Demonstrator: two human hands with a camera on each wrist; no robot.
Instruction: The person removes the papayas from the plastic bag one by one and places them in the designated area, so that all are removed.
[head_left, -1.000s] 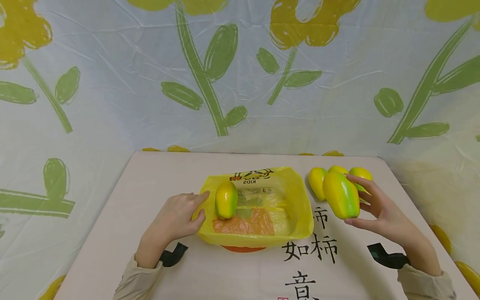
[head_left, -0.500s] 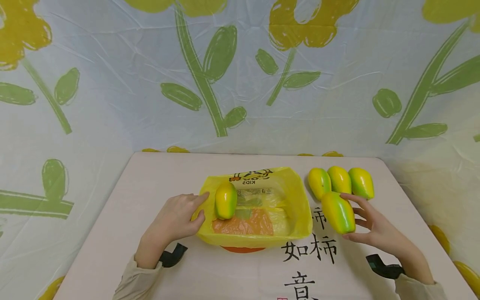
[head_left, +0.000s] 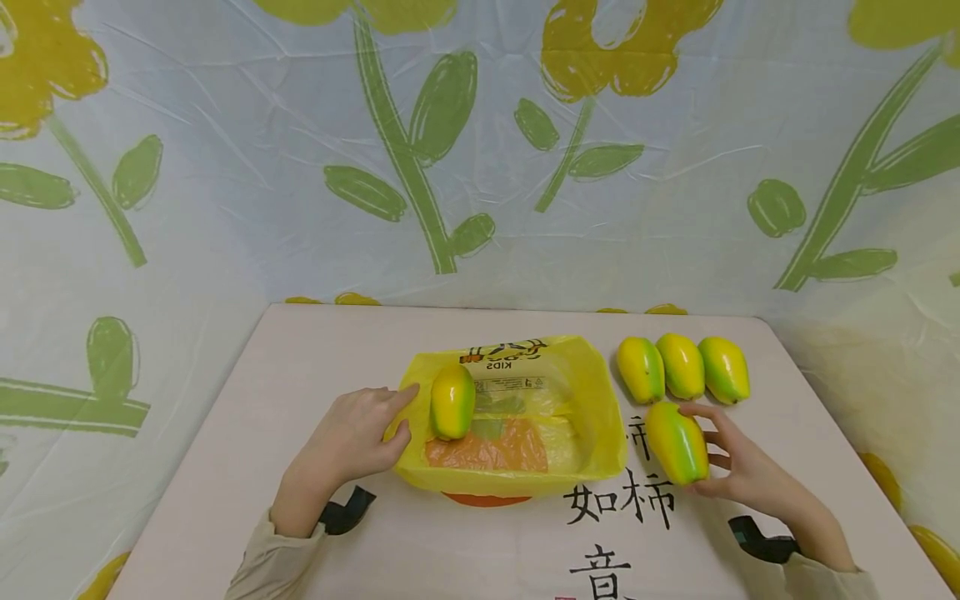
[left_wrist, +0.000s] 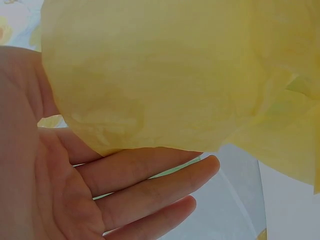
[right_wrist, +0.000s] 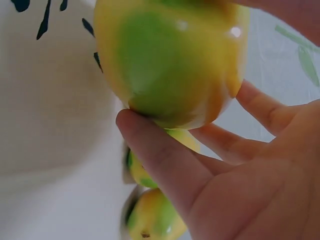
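Observation:
In the head view, my right hand (head_left: pixel 738 467) grips a glossy yellow-green papaya (head_left: pixel 677 443) between thumb and fingers, just right of a yellow plastic bag (head_left: pixel 600 408). The right wrist view shows this papaya (right_wrist: pixel 165 60) close up, fingertips against its sides. My left hand (head_left: pixel 360 433) is at the bag's left edge, thumb and index finger spread apart over it. Straight fingers (left_wrist: pixel 155 190) show below the bag's film (left_wrist: pixel 140 75) in the left wrist view, which hides part of the hand. Another papaya (head_left: pixel 452 402) lies at the left inside the bag's wide mouth.
Three more papayas (head_left: pixel 682 367) lie in a row on the pale table cloth (head_left: pixel 315 358) behind the held one. Black brush-written characters (head_left: pixel 618 500) mark the cloth. A flower-patterned curtain (head_left: pixel 300 108) stands behind and at both sides.
My right hand has drawn the papaya toward me and lower, uncovering the row of three behind it. My left hand and the bag have stayed in place.

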